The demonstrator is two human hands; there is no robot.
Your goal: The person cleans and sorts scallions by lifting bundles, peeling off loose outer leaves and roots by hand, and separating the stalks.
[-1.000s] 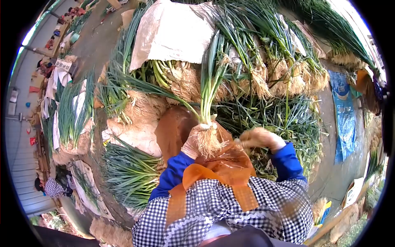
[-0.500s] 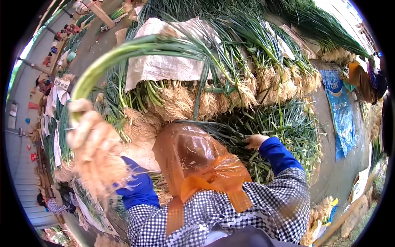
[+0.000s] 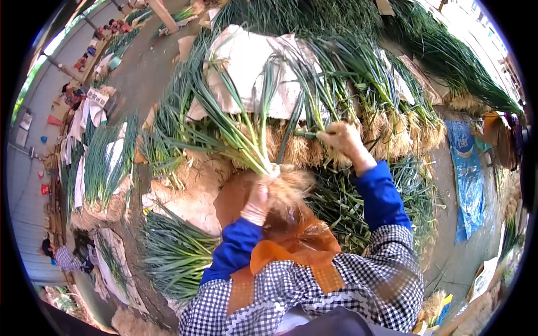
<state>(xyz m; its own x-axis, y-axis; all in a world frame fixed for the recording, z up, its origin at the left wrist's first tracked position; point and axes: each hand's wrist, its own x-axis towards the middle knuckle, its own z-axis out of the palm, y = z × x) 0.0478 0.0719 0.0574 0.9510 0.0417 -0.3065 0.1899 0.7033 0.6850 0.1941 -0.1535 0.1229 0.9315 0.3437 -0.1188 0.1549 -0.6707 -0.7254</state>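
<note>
A bunch of green onions (image 3: 262,143) with pale, hairy roots lies over my lap, its green leaves fanned up and to the left. My left hand (image 3: 258,203) is closed around its base beside the roots. To the upper right, my right hand (image 3: 341,140) is pinched on an onion stalk (image 3: 318,119) at the front of the row. An orange plastic apron (image 3: 302,235) covers my lap. Behind the bunch, a white sack cloth (image 3: 238,61) lies over part of the onion row.
Loose green leaves (image 3: 350,207) are heaped right of my lap. Another onion pile (image 3: 174,252) lies at lower left. A blue plastic sheet (image 3: 466,185) is on the floor at right. A person (image 3: 68,259) in a checked top is at far left.
My left hand has come back from the far left to above my lap with the onion bunch. My right hand has moved up from the leaf heap to the onion row.
</note>
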